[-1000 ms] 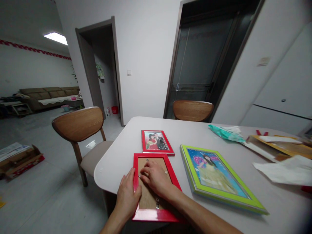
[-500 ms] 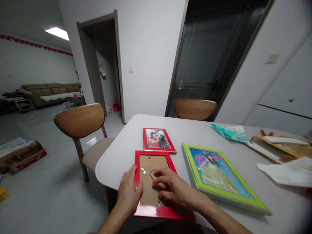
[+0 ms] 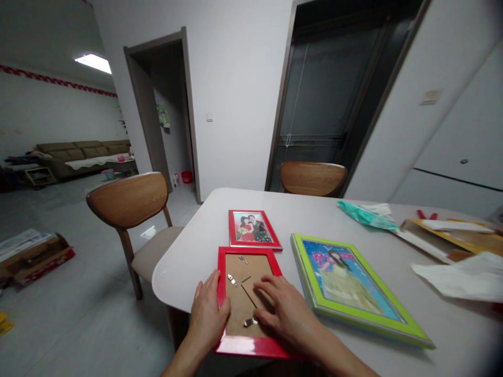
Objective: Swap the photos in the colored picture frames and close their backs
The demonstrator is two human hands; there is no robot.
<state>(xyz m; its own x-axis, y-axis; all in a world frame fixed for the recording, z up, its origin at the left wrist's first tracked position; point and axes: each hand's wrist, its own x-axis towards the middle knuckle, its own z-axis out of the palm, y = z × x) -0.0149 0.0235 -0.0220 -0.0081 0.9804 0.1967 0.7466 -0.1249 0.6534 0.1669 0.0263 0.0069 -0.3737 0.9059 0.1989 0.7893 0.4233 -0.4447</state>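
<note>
A red picture frame (image 3: 239, 344) lies face down near the table's front edge, its brown backing board (image 3: 238, 309) showing. Several small metal clips sit on the board, including one at the left (image 3: 232, 281) and one at the bottom (image 3: 250, 322). My left hand (image 3: 208, 309) grips the frame's left side, with the thumb on top and the fingers along the outside. Over the board's right part is my right hand (image 3: 285, 309), fingers apart and curved, thumb close to the bottom clip. The frame's right side is partly hidden under this hand.
Beyond lies a smaller red-framed couple photo (image 3: 253, 229). A green-framed portrait (image 3: 353, 283) rests at the right. Further right are teal-and-white packaging (image 3: 367, 215), an opened yellow envelope (image 3: 467, 235) and white paper (image 3: 463, 277). Wooden chairs stand at the left (image 3: 129, 201) and far side (image 3: 313, 178).
The bottom clip has turned from roughly upright to sideways. My right hand has shifted slightly right, uncovering more of the board's middle. My left hand keeps its place on the frame.
</note>
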